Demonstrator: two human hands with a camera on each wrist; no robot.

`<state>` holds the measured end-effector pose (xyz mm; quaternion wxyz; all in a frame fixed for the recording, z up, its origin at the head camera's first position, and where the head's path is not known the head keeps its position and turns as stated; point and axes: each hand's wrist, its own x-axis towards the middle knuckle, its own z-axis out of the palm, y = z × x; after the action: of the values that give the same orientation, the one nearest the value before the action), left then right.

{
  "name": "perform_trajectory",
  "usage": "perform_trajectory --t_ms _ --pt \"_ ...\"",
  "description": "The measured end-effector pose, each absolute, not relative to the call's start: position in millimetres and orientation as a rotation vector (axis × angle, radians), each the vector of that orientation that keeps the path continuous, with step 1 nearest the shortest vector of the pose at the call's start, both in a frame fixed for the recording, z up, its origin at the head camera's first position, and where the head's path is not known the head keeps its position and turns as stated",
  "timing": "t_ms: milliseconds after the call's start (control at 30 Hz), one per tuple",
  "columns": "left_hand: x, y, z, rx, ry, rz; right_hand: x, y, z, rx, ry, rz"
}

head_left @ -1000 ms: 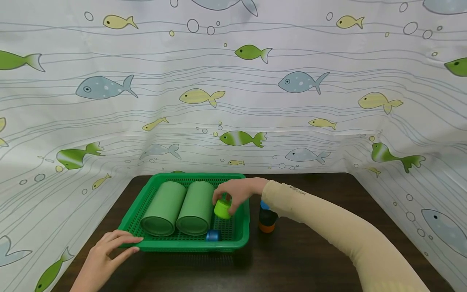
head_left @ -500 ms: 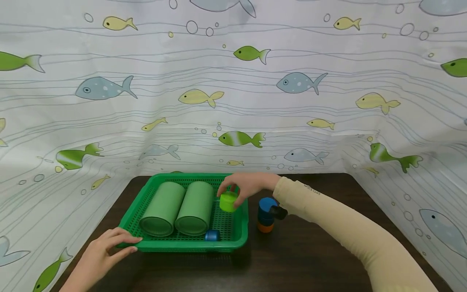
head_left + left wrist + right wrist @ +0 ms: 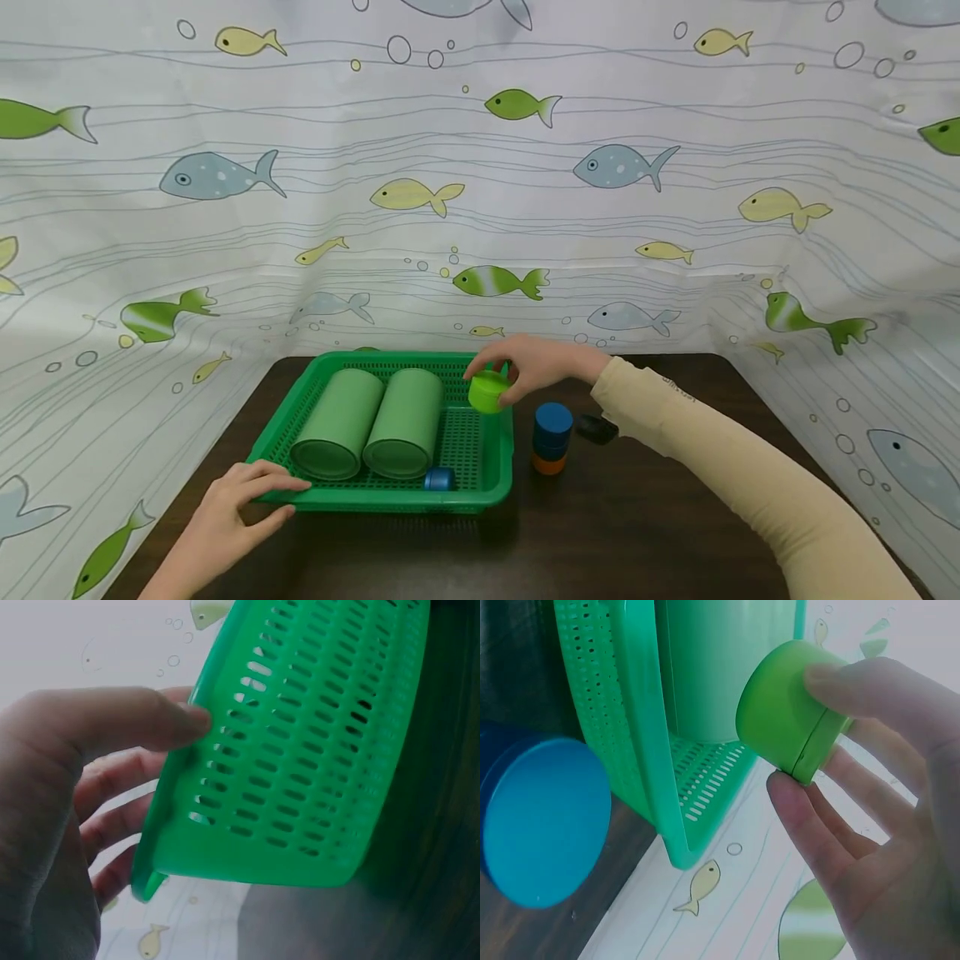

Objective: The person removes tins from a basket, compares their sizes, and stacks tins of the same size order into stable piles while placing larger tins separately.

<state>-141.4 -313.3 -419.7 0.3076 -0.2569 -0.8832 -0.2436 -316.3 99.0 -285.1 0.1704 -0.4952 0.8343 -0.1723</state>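
A green plastic basket with slotted walls holds two pale green cylindrical canisters lying side by side. A small blue round container lies at its near right. My left hand pinches the basket's rim at the near left corner; in the left wrist view the thumb presses the outer wall and the fingers go behind the rim. Over the basket's right part, my right hand holds a small lime green lidded round container between thumb and fingertips, with a thin seam showing around it.
Right of the basket, a blue-topped cylinder stands on an orange base on the dark wooden table. A small black object lies beside it, near my sleeve. A fish-print curtain surrounds the table.
My right hand has lifted the lime green container up and to the right from low inside the basket. The blue-topped cylinder and black object are now uncovered. My left hand stays at the rim.
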Motion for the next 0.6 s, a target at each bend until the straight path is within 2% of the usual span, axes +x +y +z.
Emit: perform_trajectory --t_ms 600 --pt "-142.0 -308.2 -422.5 -0.646 -2.328 -0.643 -306.6 139.9 -278.3 -1.454 2.478 -0.555"
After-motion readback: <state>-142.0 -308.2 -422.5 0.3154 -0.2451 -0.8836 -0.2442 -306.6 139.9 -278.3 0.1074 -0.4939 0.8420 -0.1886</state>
